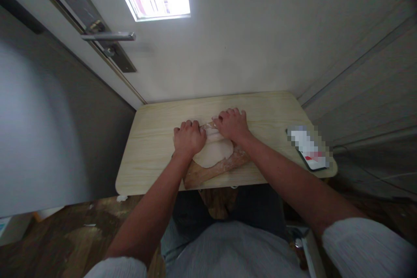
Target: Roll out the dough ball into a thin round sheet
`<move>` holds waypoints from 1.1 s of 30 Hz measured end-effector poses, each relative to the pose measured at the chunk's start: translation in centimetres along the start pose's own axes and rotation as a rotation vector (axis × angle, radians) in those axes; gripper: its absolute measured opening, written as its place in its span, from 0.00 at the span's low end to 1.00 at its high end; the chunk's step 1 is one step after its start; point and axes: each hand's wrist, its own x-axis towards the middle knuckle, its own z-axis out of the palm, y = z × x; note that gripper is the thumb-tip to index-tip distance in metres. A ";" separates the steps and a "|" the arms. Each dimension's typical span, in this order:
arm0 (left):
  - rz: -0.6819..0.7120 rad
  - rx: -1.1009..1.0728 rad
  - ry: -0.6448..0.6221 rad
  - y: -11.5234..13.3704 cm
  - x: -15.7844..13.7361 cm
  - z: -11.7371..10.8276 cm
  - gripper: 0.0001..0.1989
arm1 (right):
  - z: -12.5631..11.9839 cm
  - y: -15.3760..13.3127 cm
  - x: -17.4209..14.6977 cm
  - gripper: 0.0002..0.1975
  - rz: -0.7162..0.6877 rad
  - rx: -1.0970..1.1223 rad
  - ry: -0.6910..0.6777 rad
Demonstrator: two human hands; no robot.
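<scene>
A sheet of pale dough [213, 154] lies on a floured wooden board [208, 174]. Across the dough's far side, between my hands, runs a pale, floury rolling pin [212, 134], largely covered by the hands. My left hand [189, 137] is curled over its left end, knuckles up. My right hand [233, 124], slightly farther away, is wrapped over the right end. Under both palms the contact is hidden. The near part of the dough lies flat, with an uneven edge toward the board's front right.
The board rests on a small light wooden table [146, 147] standing against a door with a metal handle [110, 36]. A phone [309, 150], partly pixelated, lies at the table's right end. A grey panel [42, 126] stands to the left.
</scene>
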 end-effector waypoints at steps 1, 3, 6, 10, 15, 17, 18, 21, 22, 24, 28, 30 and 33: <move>0.002 -0.004 -0.003 0.0 0.1 0.0 0.22 | 0.0 0.0 0.1 0.28 0.000 -0.001 0.003; 0.007 -0.014 -0.008 -0.1 0.2 0.0 0.22 | 0.0 0.0 0.3 0.28 0.002 -0.007 0.007; 0.000 -0.026 -0.015 -0.2 0.4 0.0 0.21 | 0.0 -0.1 0.5 0.28 0.010 -0.014 -0.004; -0.012 -0.034 -0.024 -0.2 0.7 0.0 0.22 | -0.1 -0.1 0.8 0.29 0.007 -0.017 -0.019; -0.007 -0.047 -0.009 -0.4 1.1 0.2 0.22 | 0.0 0.0 1.3 0.29 0.001 -0.016 -0.014; 0.000 -0.060 -0.014 -0.5 1.3 0.2 0.22 | 0.0 0.0 1.4 0.30 0.008 -0.015 -0.020; 0.002 -0.067 -0.020 -0.6 1.3 0.2 0.22 | 0.0 0.0 1.5 0.30 0.012 -0.014 -0.026; -0.009 -0.081 -0.044 -0.6 1.6 0.0 0.23 | 0.0 0.0 1.7 0.30 0.008 -0.013 -0.042; -0.014 -0.083 -0.051 -0.6 1.7 0.0 0.23 | 0.0 0.0 1.8 0.30 0.005 -0.014 -0.046; -0.020 -0.083 -0.059 -0.6 1.9 -0.1 0.23 | 0.0 0.0 2.1 0.30 0.007 -0.017 -0.054; -0.005 -0.081 -0.048 -0.8 2.2 0.0 0.24 | 0.1 0.0 2.5 0.29 0.022 -0.027 -0.064; 0.004 -0.083 -0.045 -1.0 2.4 0.1 0.24 | 0.2 0.0 2.6 0.29 0.027 -0.026 -0.063; -0.007 -0.076 -0.045 -1.1 2.7 0.2 0.25 | 0.2 -0.1 2.8 0.30 0.035 -0.022 -0.063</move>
